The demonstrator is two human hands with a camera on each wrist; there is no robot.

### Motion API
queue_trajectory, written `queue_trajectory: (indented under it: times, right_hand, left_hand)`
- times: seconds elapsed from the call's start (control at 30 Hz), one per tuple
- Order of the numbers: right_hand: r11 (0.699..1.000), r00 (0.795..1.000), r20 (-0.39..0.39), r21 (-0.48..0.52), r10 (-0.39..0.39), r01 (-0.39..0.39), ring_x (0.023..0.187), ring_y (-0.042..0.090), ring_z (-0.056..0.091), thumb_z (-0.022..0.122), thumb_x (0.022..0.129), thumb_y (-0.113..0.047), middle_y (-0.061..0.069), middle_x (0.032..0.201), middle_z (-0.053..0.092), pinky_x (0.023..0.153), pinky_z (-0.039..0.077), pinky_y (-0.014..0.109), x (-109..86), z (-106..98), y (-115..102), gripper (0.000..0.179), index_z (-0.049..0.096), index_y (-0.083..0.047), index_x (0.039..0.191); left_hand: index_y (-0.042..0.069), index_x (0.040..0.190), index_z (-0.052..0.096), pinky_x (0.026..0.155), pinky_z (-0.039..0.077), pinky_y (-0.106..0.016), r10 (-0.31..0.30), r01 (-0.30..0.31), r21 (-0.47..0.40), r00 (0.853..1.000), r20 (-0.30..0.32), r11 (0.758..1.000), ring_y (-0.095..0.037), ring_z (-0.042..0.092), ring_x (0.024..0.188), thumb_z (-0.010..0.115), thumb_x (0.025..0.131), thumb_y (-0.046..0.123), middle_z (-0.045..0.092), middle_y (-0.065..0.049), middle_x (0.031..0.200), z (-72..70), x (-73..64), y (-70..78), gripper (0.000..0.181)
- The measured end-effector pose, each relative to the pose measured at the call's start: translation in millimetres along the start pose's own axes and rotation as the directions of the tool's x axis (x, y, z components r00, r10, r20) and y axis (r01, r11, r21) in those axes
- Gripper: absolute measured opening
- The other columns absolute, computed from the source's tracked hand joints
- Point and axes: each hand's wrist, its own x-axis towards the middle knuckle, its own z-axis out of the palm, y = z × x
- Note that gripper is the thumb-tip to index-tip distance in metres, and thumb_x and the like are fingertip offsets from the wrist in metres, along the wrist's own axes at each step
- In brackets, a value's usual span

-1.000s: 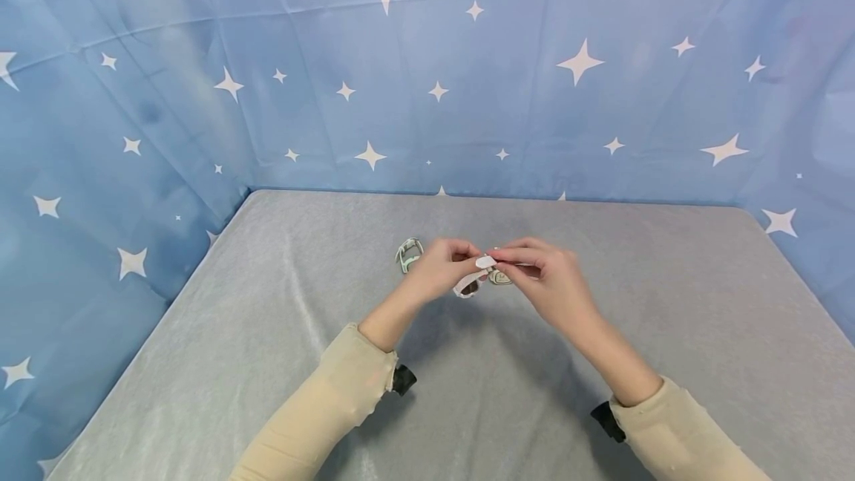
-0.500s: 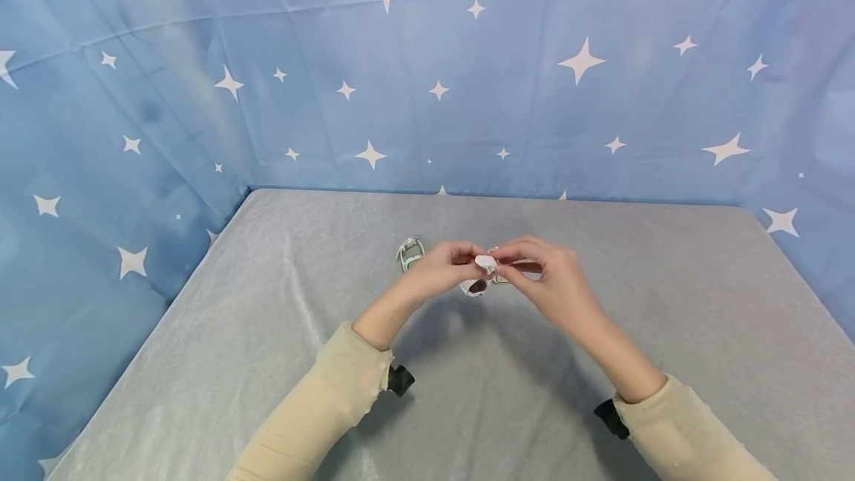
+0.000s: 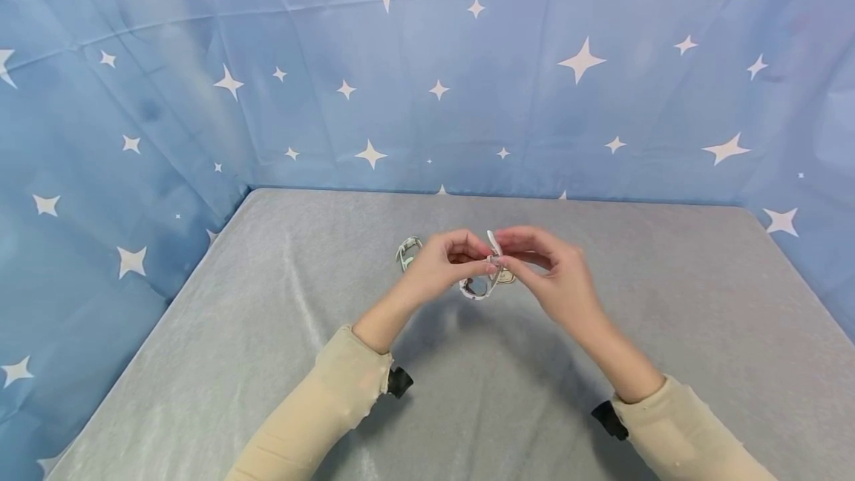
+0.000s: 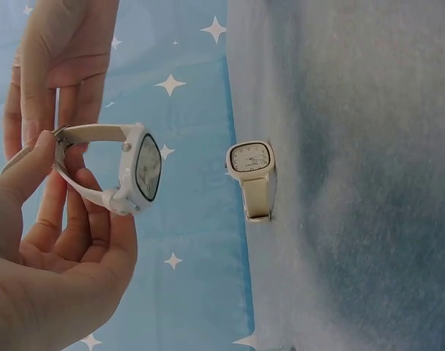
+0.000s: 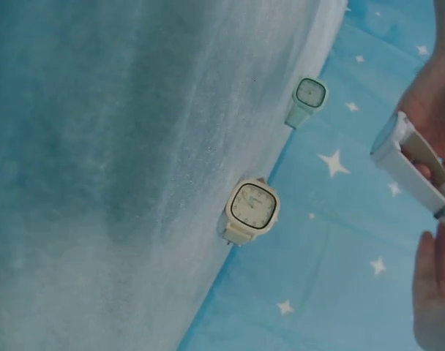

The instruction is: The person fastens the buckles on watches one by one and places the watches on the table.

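A white wristwatch (image 3: 477, 289) hangs in the air between both hands, its strap joined in a loop at the buckle. My left hand (image 3: 441, 264) pinches the strap by the buckle between thumb and fingers. On the other side, my right hand (image 3: 557, 273) pinches the strap near its free end, which points up in the head view. In the left wrist view the watch case (image 4: 140, 172) faces away from the fingers. How far the strap runs through the buckle is hard to tell.
On the grey-covered table (image 3: 280, 362) lie a cream watch (image 5: 252, 206), behind the hands, and a pale green watch (image 5: 310, 93) to its left in the head view. A blue star-patterned cloth (image 3: 427, 125) rises behind and at the sides.
The strap's free end has swung from lying toward the head camera to standing upright. The watch case has turned, and the fingers of both hands have shifted along the strap.
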Motion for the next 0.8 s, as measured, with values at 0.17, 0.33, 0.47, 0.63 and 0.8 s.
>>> queue_trajectory:
  times: [0.17, 0.33, 0.47, 0.63, 0.8]
  right_hand:
    - [0.998, 0.997, -0.031, -0.014, -0.069, 0.069, 0.093, -0.001, 0.067, 0.072, 0.083, 0.012, 0.014, 0.099, 0.074, 0.084, 0.057, 0.016, 0.1, 0.4, -3.5, 0.030, 0.074, -0.003, 0.108]
    - [0.994, 0.993, -0.049, -0.038, -0.104, 0.102, 0.092, -0.002, 0.067, 0.072, 0.082, 0.012, 0.013, 0.097, 0.075, 0.083, 0.056, 0.015, 0.8, -1.6, -5.4, 0.029, 0.076, -0.003, 0.107]
    - [0.993, 0.993, -0.042, -0.059, -0.106, 0.103, 0.094, -0.004, 0.067, 0.072, 0.083, 0.011, 0.012, 0.098, 0.075, 0.084, 0.055, 0.013, 1.2, -3.5, -7.0, 0.028, 0.077, -0.003, 0.106]
    - [0.992, 0.995, -0.033, -0.078, -0.098, 0.095, 0.093, -0.005, 0.066, 0.073, 0.083, 0.011, 0.010, 0.097, 0.075, 0.085, 0.055, 0.013, 1.4, -5.8, -7.3, 0.026, 0.078, -0.003, 0.104]
    - [0.990, 0.996, -0.024, -0.107, -0.090, 0.087, 0.093, -0.005, 0.065, 0.072, 0.083, 0.011, 0.008, 0.096, 0.074, 0.086, 0.054, 0.012, 0.5, -7.5, -6.9, 0.025, 0.079, -0.004, 0.102]
  left_hand:
    - [-0.003, 0.100, 0.067, 0.076, 0.058, -0.035, 0.009, -0.009, 0.013, 1.000, -0.006, 1.000, -0.008, 0.066, 0.079, 0.073, 0.088, 0.004, 0.072, -0.022, 0.100, 0.9, -0.7, 1.5, 0.015]
    - [-0.003, 0.099, 0.068, 0.074, 0.055, -0.024, 0.017, -0.016, 0.026, 1.000, -0.020, 1.000, -0.005, 0.065, 0.077, 0.074, 0.088, 0.004, 0.072, -0.022, 0.098, 0.9, -0.8, 1.6, 0.014]
    - [-0.003, 0.099, 0.068, 0.073, 0.054, -0.022, 0.022, -0.021, 0.030, 0.999, -0.024, 0.999, -0.004, 0.064, 0.076, 0.074, 0.087, 0.004, 0.072, -0.023, 0.098, 0.7, -1.0, 1.6, 0.014]
    - [-0.002, 0.098, 0.069, 0.073, 0.054, -0.022, 0.020, -0.018, 0.041, 0.999, -0.035, 0.999, -0.004, 0.064, 0.077, 0.074, 0.087, 0.004, 0.073, -0.022, 0.099, 0.8, -1.6, 2.0, 0.013]
    - [-0.002, 0.096, 0.069, 0.072, 0.053, -0.021, 0.017, -0.015, 0.046, 0.999, -0.048, 0.999, -0.004, 0.064, 0.078, 0.075, 0.087, 0.004, 0.073, -0.021, 0.098, 1.1, -1.2, 1.8, 0.013]
